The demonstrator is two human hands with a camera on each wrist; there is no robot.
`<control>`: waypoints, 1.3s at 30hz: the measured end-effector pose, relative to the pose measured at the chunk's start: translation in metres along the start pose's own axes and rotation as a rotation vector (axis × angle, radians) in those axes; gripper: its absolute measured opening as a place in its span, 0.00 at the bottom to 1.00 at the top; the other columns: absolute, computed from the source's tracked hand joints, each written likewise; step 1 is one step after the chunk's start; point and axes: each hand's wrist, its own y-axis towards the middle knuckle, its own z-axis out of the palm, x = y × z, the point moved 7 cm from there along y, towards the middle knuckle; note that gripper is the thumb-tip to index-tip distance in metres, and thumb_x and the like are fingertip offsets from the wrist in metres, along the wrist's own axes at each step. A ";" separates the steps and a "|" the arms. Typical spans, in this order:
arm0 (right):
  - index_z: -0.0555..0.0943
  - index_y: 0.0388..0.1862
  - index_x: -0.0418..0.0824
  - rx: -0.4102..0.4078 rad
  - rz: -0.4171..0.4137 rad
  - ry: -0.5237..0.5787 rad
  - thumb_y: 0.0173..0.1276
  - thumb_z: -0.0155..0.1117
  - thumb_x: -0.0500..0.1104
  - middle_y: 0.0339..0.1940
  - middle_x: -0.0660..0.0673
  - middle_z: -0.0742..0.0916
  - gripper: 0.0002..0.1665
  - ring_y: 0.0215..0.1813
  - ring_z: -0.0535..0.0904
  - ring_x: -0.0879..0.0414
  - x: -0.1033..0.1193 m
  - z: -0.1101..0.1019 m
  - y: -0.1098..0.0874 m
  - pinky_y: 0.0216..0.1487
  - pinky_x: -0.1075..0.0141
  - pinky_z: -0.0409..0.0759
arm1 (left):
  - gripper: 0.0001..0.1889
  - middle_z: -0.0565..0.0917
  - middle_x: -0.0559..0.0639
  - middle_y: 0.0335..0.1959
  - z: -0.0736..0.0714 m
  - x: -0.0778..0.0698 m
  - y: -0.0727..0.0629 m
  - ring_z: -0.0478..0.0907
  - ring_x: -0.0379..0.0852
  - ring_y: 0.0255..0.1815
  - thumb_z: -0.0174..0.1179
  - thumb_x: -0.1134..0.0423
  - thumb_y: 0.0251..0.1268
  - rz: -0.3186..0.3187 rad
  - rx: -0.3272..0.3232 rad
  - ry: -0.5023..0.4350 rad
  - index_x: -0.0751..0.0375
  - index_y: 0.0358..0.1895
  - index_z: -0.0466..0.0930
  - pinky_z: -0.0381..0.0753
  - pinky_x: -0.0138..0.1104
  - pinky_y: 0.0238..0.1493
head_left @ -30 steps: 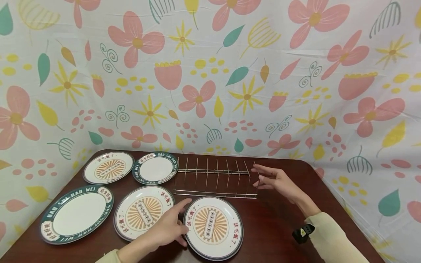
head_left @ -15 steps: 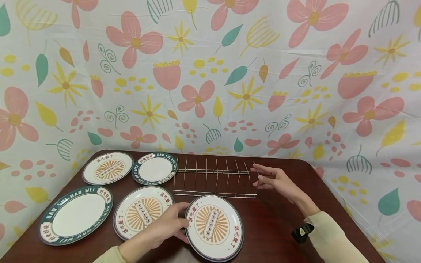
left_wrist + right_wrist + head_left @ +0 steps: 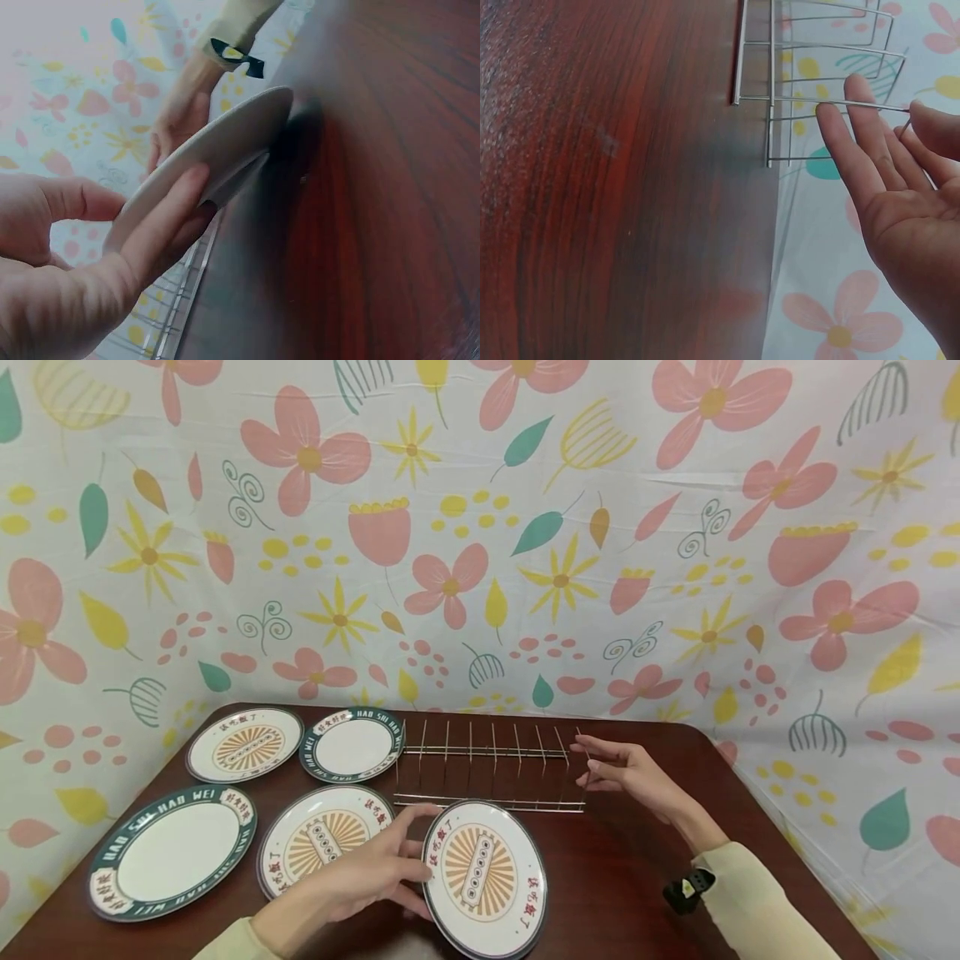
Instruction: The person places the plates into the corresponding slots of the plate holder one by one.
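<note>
My left hand (image 3: 367, 878) grips the sunburst-patterned plate (image 3: 483, 877) by its left rim, thumb on top and fingers curled beneath, so that this edge is tipped up off the dark wooden table (image 3: 622, 877) while the far edge looks to rest on the wood (the left wrist view shows the plate (image 3: 217, 154) slanted, with my fingers (image 3: 161, 225) under it). The plate sits at the near edge of the table, just in front of the wire plate rack (image 3: 491, 768).

My right hand (image 3: 630, 772) is at the right end of the rack with its fingers straight and relaxed, gripping nothing; in the right wrist view the fingertips (image 3: 832, 124) lie against the end wire of the rack (image 3: 810, 75).

To the left lie four more plates flat on the table: a second sunburst plate (image 3: 322, 843) just beside my left hand, a large green-rimmed plate (image 3: 172, 852) near the left edge, a small green-rimmed plate (image 3: 352, 743) touching the rack's left end, and a third sunburst plate (image 3: 243, 743) beyond it. A flowered cloth (image 3: 480, 527) hangs behind.
</note>
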 end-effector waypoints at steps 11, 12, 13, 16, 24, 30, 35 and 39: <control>0.59 0.84 0.32 0.006 0.015 -0.012 0.84 0.58 0.39 0.78 0.25 0.68 0.36 0.53 0.87 0.41 0.005 0.002 -0.001 0.58 0.48 0.85 | 0.43 0.75 0.73 0.62 -0.004 -0.026 -0.014 0.86 0.65 0.50 0.59 0.79 0.71 0.105 0.025 0.028 0.48 0.83 0.51 0.87 0.61 0.48; 0.60 0.84 0.32 0.005 0.018 -0.010 0.84 0.58 0.39 0.78 0.26 0.68 0.36 0.53 0.87 0.41 0.005 0.003 0.000 0.59 0.48 0.85 | 0.44 0.75 0.73 0.63 -0.005 -0.028 -0.015 0.86 0.65 0.51 0.60 0.79 0.71 0.119 0.012 0.037 0.48 0.83 0.52 0.87 0.60 0.48; 0.60 0.84 0.32 0.003 0.021 -0.008 0.84 0.57 0.39 0.78 0.26 0.69 0.35 0.53 0.87 0.41 0.005 0.003 0.000 0.59 0.48 0.85 | 0.44 0.75 0.73 0.64 -0.006 -0.030 -0.016 0.86 0.64 0.51 0.61 0.79 0.70 0.133 -0.002 0.046 0.47 0.83 0.53 0.87 0.60 0.48; 0.60 0.83 0.32 -0.004 0.024 -0.007 0.84 0.57 0.38 0.78 0.26 0.69 0.35 0.53 0.87 0.41 0.006 0.002 0.000 0.58 0.48 0.85 | 0.45 0.75 0.73 0.64 -0.011 -0.037 -0.018 0.85 0.63 0.54 0.63 0.79 0.69 0.187 -0.042 0.083 0.47 0.83 0.54 0.87 0.57 0.49; 0.59 0.83 0.29 -0.004 0.009 -0.006 0.84 0.57 0.37 0.78 0.24 0.68 0.35 0.51 0.87 0.42 0.010 0.003 -0.001 0.58 0.49 0.85 | 0.47 0.72 0.76 0.63 -0.028 -0.062 -0.025 0.83 0.62 0.57 0.64 0.80 0.68 0.347 -0.099 0.127 0.51 0.85 0.51 0.86 0.57 0.52; 0.59 0.83 0.29 -0.006 0.006 -0.003 0.84 0.57 0.37 0.78 0.24 0.68 0.35 0.52 0.87 0.42 0.008 0.003 -0.001 0.58 0.51 0.85 | 0.47 0.75 0.75 0.61 -0.048 -0.081 -0.033 0.84 0.56 0.54 0.65 0.79 0.68 0.408 -0.208 0.182 0.50 0.85 0.54 0.88 0.53 0.51; 0.60 0.83 0.30 -0.007 0.004 -0.034 0.84 0.57 0.37 0.78 0.26 0.69 0.35 0.52 0.88 0.42 0.007 0.002 -0.002 0.59 0.53 0.85 | 0.47 0.76 0.74 0.60 -0.062 -0.099 -0.042 0.85 0.54 0.55 0.65 0.80 0.67 0.498 -0.295 0.271 0.50 0.85 0.55 0.89 0.51 0.50; 0.60 0.83 0.31 -0.009 0.004 -0.048 0.84 0.57 0.37 0.78 0.26 0.69 0.35 0.52 0.88 0.41 0.009 0.002 -0.003 0.60 0.52 0.84 | 0.47 0.76 0.70 0.60 -0.073 -0.110 -0.048 0.84 0.51 0.54 0.65 0.80 0.67 0.529 -0.371 0.331 0.48 0.84 0.58 0.89 0.48 0.50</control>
